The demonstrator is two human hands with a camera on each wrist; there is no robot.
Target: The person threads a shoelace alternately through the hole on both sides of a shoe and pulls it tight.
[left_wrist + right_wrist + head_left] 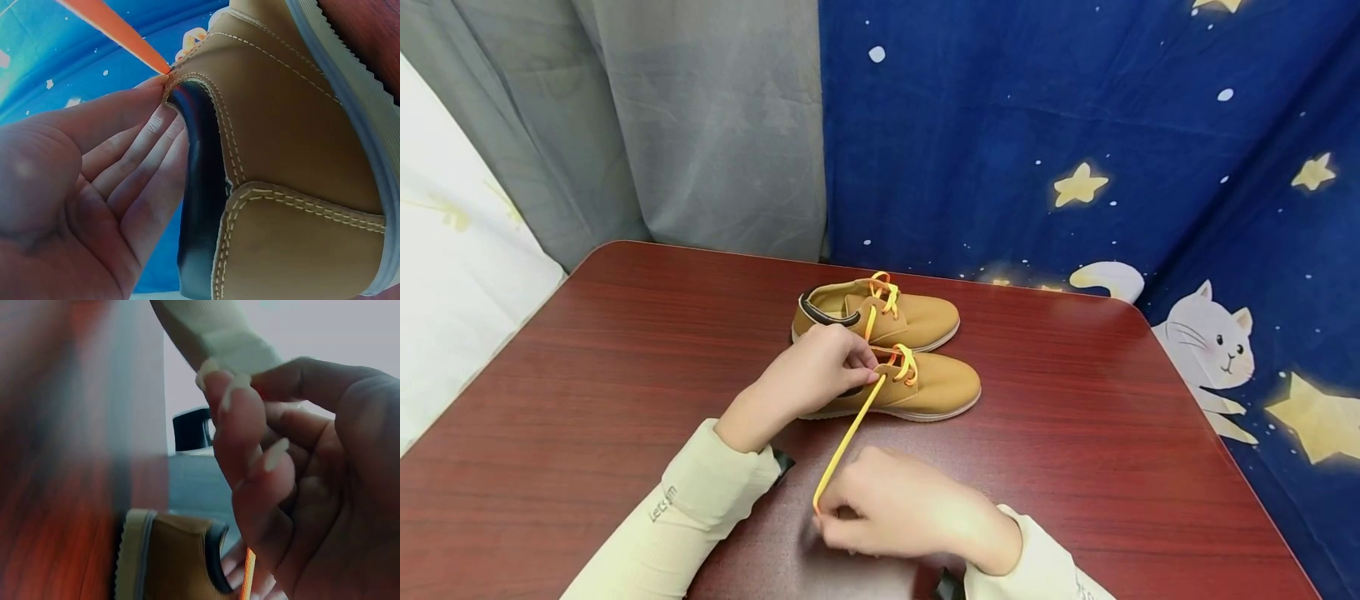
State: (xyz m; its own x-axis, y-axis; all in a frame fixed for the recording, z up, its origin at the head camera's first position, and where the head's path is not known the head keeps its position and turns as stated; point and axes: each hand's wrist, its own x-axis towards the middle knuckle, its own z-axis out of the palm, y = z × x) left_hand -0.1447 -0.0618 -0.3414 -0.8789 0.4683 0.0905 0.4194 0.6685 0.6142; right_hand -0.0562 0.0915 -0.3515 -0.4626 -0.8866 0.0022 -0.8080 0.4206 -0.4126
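A tan lace-up shoe (pixel 946 385) lies nearest me on the table, toe to the right. My left hand (pixel 822 365) pinches the edge of its eyelet flap between thumb and fingers; the left wrist view shows this hand (pixel 100 150) along the dark padded collar (pixel 203 169). From that eyelet a yellow shoelace (pixel 852 432), orange on its other face, runs taut toward me. Its end sits between the thumb and fingers of my right hand (pixel 910 504), low over the table. More of the lace loops through the front eyelets.
A matching tan shoe (pixel 928 317) stands just behind, its yellow-orange lace (pixel 891 298) partly threaded. Both rest on a reddish-brown wooden table (pixel 1090 467). Past the back edge hang a grey curtain (pixel 715 125) and a blue star-patterned curtain (pixel 985 142).
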